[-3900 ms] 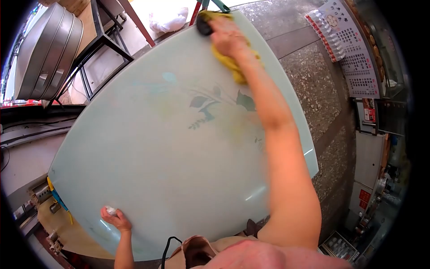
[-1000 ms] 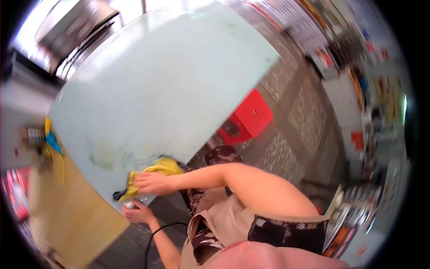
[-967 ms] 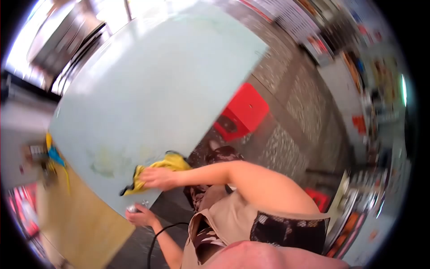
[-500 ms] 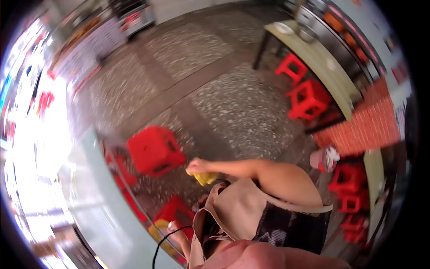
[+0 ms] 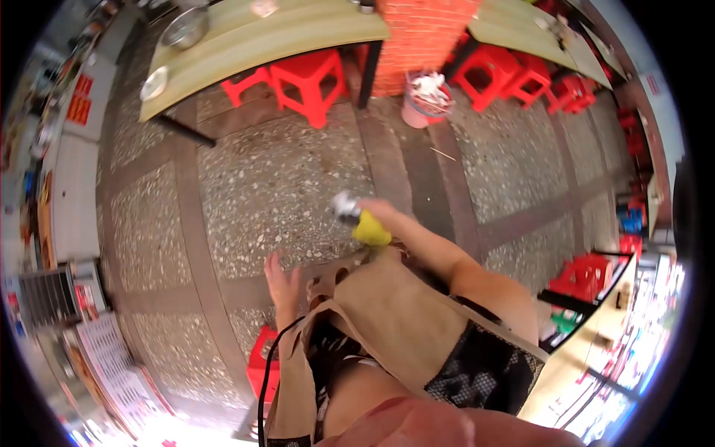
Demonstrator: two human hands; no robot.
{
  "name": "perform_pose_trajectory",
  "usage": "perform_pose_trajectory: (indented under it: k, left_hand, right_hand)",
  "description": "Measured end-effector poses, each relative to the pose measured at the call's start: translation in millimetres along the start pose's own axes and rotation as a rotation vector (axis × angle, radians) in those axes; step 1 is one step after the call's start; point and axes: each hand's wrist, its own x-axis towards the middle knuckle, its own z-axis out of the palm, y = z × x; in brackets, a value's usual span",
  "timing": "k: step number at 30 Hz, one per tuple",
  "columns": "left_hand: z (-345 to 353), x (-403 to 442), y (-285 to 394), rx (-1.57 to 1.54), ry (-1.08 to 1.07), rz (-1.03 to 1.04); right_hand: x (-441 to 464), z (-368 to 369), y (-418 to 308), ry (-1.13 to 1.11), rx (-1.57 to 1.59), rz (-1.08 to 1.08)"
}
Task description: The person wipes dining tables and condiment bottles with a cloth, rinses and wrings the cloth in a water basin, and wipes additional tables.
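Note:
In the head view my right hand (image 5: 378,211) is closed on a yellow cloth (image 5: 370,229), which hangs below the fingers. A crumpled-looking white and grey thing (image 5: 345,206) also sticks out from this hand; blur hides what it is. My left hand (image 5: 281,281) is held out over the floor to the left, fingers apart and nothing in them. Between and below the hands lies the beige apron (image 5: 395,309) on my body. A pink bucket (image 5: 418,113) heaped with white crumpled waste (image 5: 430,88) stands beyond my right hand, beside a brick pillar.
Ahead is a long table (image 5: 275,33) with a metal bowl (image 5: 185,30), a white plate (image 5: 154,83) and red stools (image 5: 309,78) under it. The brick pillar (image 5: 417,37) divides it from another table (image 5: 514,30). A red stool (image 5: 262,361) stands near my left arm.
My view has swung right, towards the long table and bucket. The white and grey thing now shows at my right hand with the cloth. My left hand has risen and its fingers are spread.

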Motion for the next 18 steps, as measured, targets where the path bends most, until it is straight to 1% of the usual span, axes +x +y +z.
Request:
perform_pose_trajectory:
  k: [1, 2, 4, 5, 7, 8, 10, 11, 13, 14, 15, 16, 17, 18]
  left_hand:
    - [-4, 12, -8, 0.044, -0.076, -0.057]
    - [-7, 21, -20, 0.042, -0.098, -0.043]
    - [1, 34, -66, 0.082, -0.188, -0.016]
    - [-3, 42, -80, 0.079, -0.206, -0.007]
    - [-13, 58, -109, 0.126, -0.315, -0.11]
    - [-17, 70, -123, 0.126, -0.323, -0.105]
    - [-29, 91, -167, 0.18, -0.42, -0.111]
    - [-29, 104, -198, 0.193, -0.403, -0.09]
    - [-32, 130, -258, 0.219, -0.367, -0.047]
    - [-46, 157, -252, 0.233, -0.38, -0.097]
    - [-60, 184, -243, 0.248, -0.392, -0.145]
    - [-75, 213, -234, 0.216, -0.359, -0.125]
    - [-83, 249, -221, 0.165, -0.235, -0.061]
    - [-91, 279, -220, 0.224, -0.244, -0.08]
  right_hand:
    - [22, -33, -8, 0.131, 0.182, 0.007]
    - [45, -66, -13, 0.259, 0.357, 0.017]
    - [83, -125, -40, 0.498, 0.488, -0.031]
    - [106, -155, -62, 0.542, 0.606, -0.1]
    - [120, -197, -123, 0.505, 0.715, -0.184]
    - [120, -205, -155, 0.479, 0.787, -0.247]
    - [128, -192, -192, 0.509, 0.634, -0.347]
    - [135, -174, -205, 0.66, 0.481, -0.303]
    - [172, -132, -198, 0.696, 0.177, -0.291]
    - [177, -92, -194, 0.633, 0.188, -0.349]
    - [204, -69, -179, 0.622, 0.173, -0.294]
    - [236, -41, -163, 0.702, 0.092, -0.27]
    - [241, 0, -180, 0.673, 0.078, -0.288]
    - [253, 33, -180, 0.543, 0.195, -0.24]
